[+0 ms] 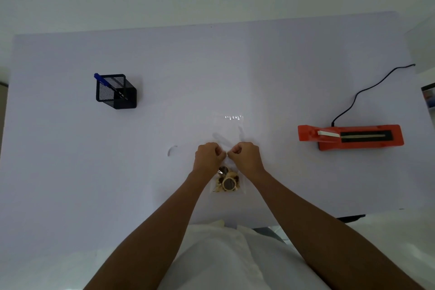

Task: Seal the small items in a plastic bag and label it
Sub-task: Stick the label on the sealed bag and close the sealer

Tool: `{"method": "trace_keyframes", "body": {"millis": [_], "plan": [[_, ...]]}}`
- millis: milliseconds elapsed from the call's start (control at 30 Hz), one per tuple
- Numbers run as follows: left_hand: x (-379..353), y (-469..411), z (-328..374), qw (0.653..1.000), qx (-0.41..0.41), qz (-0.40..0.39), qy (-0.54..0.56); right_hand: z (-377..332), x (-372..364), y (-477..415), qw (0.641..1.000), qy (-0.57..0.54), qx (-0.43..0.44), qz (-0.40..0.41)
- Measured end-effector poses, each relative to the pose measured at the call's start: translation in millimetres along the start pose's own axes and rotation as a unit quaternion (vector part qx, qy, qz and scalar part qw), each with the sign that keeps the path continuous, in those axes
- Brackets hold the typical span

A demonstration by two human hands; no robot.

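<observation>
Clear plastic bag, both grips clamped on it: left hand, right hand.

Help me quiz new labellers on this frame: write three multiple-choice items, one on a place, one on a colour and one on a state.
1. Where does the orange sealer lie on the table?
A. at the person's left
B. at the person's right
C. under the forearms

2. What colour is the pen in the mesh holder?
A. red
B. green
C. blue

3. What do the left hand and right hand do?
A. lie flat on the table
B. both pinch the top of the plastic bag that holds the small items
C. lift the sealer

Key:
1 B, it sits far out on the right side.
2 C, its blue end sticks out at the holder's corner.
3 B, curled fingers and thumbs meet at the bag's top, above the items.
</observation>
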State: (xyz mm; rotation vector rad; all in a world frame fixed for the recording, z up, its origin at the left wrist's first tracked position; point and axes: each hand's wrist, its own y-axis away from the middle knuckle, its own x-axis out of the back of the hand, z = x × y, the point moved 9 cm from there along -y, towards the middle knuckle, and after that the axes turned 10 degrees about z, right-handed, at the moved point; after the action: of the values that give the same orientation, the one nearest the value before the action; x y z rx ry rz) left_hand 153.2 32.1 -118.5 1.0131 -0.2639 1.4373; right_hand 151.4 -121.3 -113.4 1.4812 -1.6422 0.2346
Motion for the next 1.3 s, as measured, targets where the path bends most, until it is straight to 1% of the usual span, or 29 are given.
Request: {"method": "trace_keyframes", "body": {"millis": [200,367,533,700,833,967,1033,1167,1300], "plan": [[0,2,3,1.000,-0.012,0.000,-0.012,-3,0,1,1.000,0.004,0.008,0.004],[-1,7,5,0.998,-0.031,0.010,-0.055,-4,-3,3,1.000,0.015,0.002,0.004],[9,10,-11,0.994,0.010,0.051,-0.093,4,2,1,1.000,-0.002,-0.016,0.025],[9,8,-19,0.994,0.071,0.049,-0.066,10,5,-3,0.998,-0.044,-0.035,0.024],[8,5,-22,0.994,0.084,0.042,-0.054,15,5,-6,0.998,-0.050,-0.031,0.022],[6,3,-24,0.995,0.075,0.034,-0.046,23,10,-9,0.996,-0.069,-0.037,0.052],[6,2,-24,0.996,0.070,0.030,-0.048,22,6,-6,0.995,-0.078,-0.044,0.054],[7,1,-23,0.997,0.050,0.021,-0.053,16,-4,-1,0.997,-0.016,-0.039,0.058],[6,1,-22,0.998,0.046,0.014,-0.050,18,-4,-3,0.997,-0.030,-0.040,0.062]]}}
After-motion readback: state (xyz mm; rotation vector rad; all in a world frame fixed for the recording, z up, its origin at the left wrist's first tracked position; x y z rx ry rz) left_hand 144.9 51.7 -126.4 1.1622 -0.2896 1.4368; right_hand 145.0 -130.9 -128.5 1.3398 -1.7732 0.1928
